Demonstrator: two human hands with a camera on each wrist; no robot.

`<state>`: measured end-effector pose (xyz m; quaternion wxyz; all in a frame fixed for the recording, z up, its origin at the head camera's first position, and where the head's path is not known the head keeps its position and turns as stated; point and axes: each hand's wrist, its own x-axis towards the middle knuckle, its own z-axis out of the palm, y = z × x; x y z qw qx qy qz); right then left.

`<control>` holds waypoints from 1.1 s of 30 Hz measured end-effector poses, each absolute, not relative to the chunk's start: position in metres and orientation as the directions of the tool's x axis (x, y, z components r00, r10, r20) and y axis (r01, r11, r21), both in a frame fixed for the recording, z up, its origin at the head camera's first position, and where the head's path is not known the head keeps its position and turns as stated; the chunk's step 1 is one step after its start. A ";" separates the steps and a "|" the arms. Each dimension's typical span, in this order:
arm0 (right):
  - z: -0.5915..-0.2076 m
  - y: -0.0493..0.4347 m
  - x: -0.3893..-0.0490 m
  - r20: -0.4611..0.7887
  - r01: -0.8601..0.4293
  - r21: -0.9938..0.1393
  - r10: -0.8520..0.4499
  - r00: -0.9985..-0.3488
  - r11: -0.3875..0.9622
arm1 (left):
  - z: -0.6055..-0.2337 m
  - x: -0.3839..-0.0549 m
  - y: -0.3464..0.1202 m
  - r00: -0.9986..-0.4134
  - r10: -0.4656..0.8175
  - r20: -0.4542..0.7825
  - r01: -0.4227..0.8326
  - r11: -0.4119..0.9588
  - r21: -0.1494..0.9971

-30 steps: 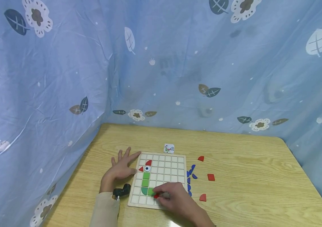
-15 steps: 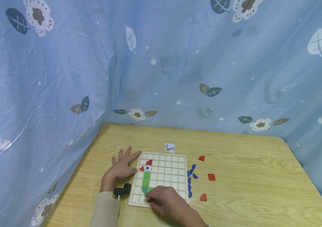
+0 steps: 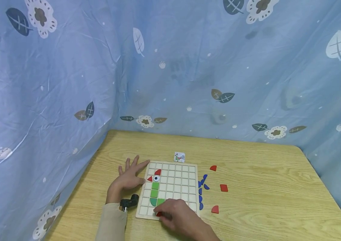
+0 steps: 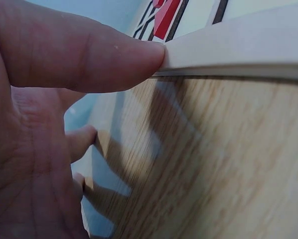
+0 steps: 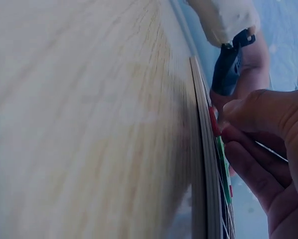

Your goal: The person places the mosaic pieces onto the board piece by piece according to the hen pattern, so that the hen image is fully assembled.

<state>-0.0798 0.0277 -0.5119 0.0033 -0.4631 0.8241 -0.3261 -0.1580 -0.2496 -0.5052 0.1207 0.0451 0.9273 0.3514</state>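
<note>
My right hand [image 3: 176, 214] pinches a small red tile [image 3: 159, 214] low on the square gridded board [image 3: 175, 174], in the row nearest me. Most of that tile's outline is hidden by the fingers; in the right wrist view its red edge [image 5: 215, 121] shows right at the thumb. Spread out flat on the table, my left hand [image 3: 129, 178] touches the board's left side, and its thumb [image 4: 139, 62] presses the rim. On the board lie green square tiles [image 3: 154, 193], a teal quarter-circle [image 3: 153, 202], an eye tile [image 3: 156, 178], a red triangle [image 3: 149, 178] and a red quarter-circle [image 3: 157, 172].
Several blue half-round tiles [image 3: 200, 198] lie along the board's right side. Farther right are a red square [image 3: 224, 188] and two red quarter-circles [image 3: 215, 209]. A small picture card [image 3: 179, 157] sits behind the board. Blue patterned cloth [image 3: 188, 67] hangs around the table.
My right hand has moved left and slightly nearer with the red tile, from beside the green tile into the nearest row, then stayed almost still. The left hand stays put.
</note>
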 end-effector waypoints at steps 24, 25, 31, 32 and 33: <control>-0.527 0.125 -0.061 0.358 -0.601 -0.733 -0.571 -0.739 0.317 | -0.507 -0.159 -0.250 -0.968 0.163 -0.191 -0.006 0.747 0.665; -0.529 0.132 -0.059 0.364 -0.600 -0.731 -0.557 -0.746 0.326 | -0.507 -0.159 -0.250 -0.968 0.162 -0.192 -0.006 0.748 0.664; -0.540 0.170 -0.056 0.473 -0.670 -0.630 -0.490 -0.732 0.392 | -0.508 -0.158 -0.249 -0.967 0.162 -0.194 -0.008 0.748 0.664; -0.541 0.175 -0.055 0.481 -0.670 -0.618 -0.477 -0.736 0.411 | -0.508 -0.158 -0.249 -0.967 0.163 -0.194 -0.007 0.749 0.663; -0.541 0.179 -0.054 0.472 -0.655 -0.623 -0.463 -0.751 0.428 | -0.508 -0.158 -0.249 -0.967 0.163 -0.194 -0.007 0.749 0.663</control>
